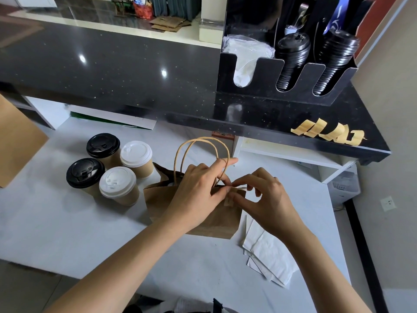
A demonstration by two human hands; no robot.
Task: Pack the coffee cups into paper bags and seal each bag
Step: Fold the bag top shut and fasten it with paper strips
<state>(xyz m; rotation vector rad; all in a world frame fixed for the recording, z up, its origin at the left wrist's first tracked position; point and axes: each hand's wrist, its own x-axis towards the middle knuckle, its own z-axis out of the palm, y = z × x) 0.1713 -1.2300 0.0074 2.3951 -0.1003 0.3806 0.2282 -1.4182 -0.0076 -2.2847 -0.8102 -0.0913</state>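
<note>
Pinching the folded top edge of the paper bag [209, 213] with your left hand [198, 195], index finger extended past the handles [200, 154], you hold the mouth closed while your right hand [268, 199] pinches a strip of tape [230, 198] against that edge. The bag stands mid-surface [67, 233], four lidded coffee cups [108, 168] clustered just beside its left side, white napkins [268, 251] near its right corner. Spare tape strips [329, 133] hang on the dark ledge's front edge, well apart.
</note>
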